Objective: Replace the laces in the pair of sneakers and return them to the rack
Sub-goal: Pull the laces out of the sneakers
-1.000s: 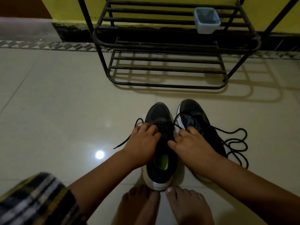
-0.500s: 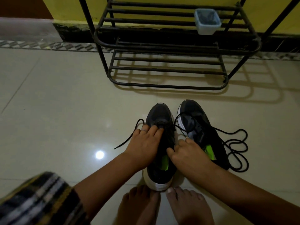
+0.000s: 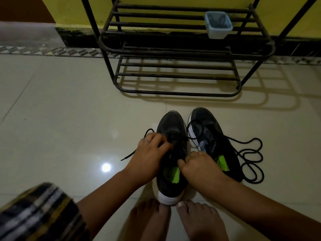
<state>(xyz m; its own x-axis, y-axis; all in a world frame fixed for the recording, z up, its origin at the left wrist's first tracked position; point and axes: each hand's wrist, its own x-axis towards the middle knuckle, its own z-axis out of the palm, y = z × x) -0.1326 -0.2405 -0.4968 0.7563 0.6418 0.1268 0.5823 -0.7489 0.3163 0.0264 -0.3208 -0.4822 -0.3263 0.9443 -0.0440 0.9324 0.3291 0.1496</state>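
Observation:
Two dark sneakers stand side by side on the floor, toes toward the rack. The left sneaker (image 3: 171, 126) has a white heel and a green insole. My left hand (image 3: 149, 153) grips its black lace (image 3: 132, 153) at the eyelets, and a lace end trails left over the tiles. My right hand (image 3: 199, 164) pinches the lace at the shoe's tongue, fingers curled. The right sneaker (image 3: 206, 126) lies open, its loose black lace (image 3: 250, 153) coiled on the floor to the right.
A black metal shoe rack (image 3: 173, 93) stands against the yellow wall ahead, with a small pale blue tub (image 3: 218, 25) on an upper shelf. My bare feet (image 3: 173, 221) touch the left sneaker's heel. A striped cloth (image 3: 40, 213) lies at lower left.
My right hand has drawn back toward me from the right sneaker's tongue to the left sneaker's opening, uncovering the right shoe's green insole. My left hand stays at the eyelets.

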